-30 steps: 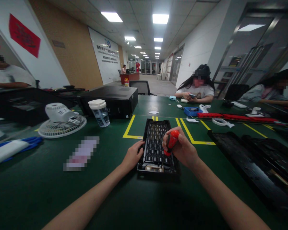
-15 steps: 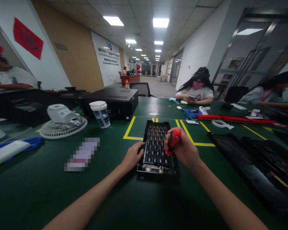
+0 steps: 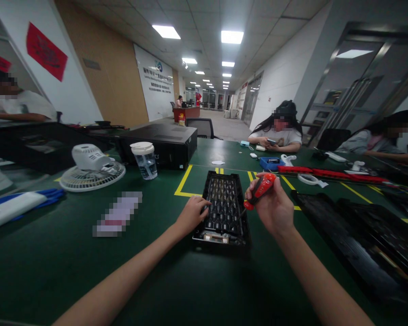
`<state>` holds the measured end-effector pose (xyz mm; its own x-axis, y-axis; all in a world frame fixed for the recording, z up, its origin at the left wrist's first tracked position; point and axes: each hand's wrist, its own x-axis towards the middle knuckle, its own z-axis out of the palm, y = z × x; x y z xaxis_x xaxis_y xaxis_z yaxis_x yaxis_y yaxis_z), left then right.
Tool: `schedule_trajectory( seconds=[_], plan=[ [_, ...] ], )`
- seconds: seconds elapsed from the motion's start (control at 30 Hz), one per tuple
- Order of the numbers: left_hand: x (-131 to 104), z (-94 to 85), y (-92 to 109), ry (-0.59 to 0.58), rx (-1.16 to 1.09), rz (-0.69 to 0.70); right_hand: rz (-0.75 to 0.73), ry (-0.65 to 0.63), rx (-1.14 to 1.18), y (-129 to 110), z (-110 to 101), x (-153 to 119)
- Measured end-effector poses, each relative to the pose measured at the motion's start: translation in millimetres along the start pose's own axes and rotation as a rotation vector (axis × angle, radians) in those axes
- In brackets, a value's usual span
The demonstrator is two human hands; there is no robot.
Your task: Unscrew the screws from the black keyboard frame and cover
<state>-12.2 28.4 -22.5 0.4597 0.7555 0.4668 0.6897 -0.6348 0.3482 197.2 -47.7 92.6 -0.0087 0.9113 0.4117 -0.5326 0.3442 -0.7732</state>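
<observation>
In front of me a black rectangular panel [image 3: 223, 199] with a honeycomb pattern and a raised rim lies on the green table. A light-coloured strip [image 3: 217, 238] sits across its near end. My left hand [image 3: 192, 213] is closed at the panel's left rim, with bent fingertips reaching over the edge. Just right of the panel, my right hand [image 3: 275, 208] is wrapped round the red-and-black handle of a screwdriver [image 3: 260, 190]. The screwdriver tilts, its thin dark shaft slanting down and left over the panel's lower right. Whether the tip touches the panel is hard to make out.
Left stand a white fan [image 3: 91, 167], a lidded water cup [image 3: 144, 159] and a large black case [image 3: 159, 140]. Dark panels [image 3: 353, 235] lie right. Farther back are a blue tray [image 3: 271, 164], a tape roll [image 3: 309, 179] and a seated person [image 3: 279, 129] holding a phone.
My right hand and the screwdriver have moved right, and the handle leans further right, uncovering more of the panel. My left fingers have shifted up and further over the left rim.
</observation>
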Motion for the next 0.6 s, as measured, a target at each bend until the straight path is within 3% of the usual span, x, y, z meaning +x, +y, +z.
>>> schedule_trajectory(
  seconds=[0.2,0.33,0.6],
  plan=[
    [20,-0.5,16,-0.185,0.174,0.069,-0.019,0.024,0.008,-2,2,-3],
    [31,4.8,24,-0.373,0.242,0.062,-0.033,0.037,0.014,-2,1,-4],
    [41,12.1,29,-0.409,0.239,0.009,-0.047,0.048,0.017,-6,3,-5]
  ],
)
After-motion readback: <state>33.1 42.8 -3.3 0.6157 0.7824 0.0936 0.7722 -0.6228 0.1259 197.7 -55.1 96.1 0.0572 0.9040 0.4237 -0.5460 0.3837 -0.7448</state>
